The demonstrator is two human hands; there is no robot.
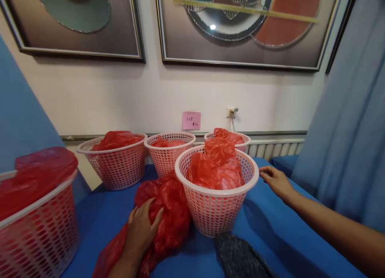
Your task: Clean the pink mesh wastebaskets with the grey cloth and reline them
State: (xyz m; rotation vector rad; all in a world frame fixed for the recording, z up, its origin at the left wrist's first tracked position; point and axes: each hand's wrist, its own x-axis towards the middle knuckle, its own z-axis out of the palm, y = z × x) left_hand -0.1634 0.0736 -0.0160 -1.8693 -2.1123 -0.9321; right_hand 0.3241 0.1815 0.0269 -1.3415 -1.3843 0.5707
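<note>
My left hand [141, 229] lies on a crumpled red plastic bag [167, 207] on the blue tablecloth, fingers curled over its folds. Right of it stands a pink perforated basket [218, 212] with a red bag [218, 165] stuffed inside and sticking up above the rim. My right hand [275, 181] reaches toward the basket's right rim, fingers loosely extended, a little short of touching it and holding nothing.
Three more pink baskets with red bags stand behind: left [116, 161], middle [168, 151], back right [237, 139]. Another basket [36, 226] sits at the near left. A dark grey fabric [237, 256] lies in front. A blue curtain [351, 129] hangs on the right.
</note>
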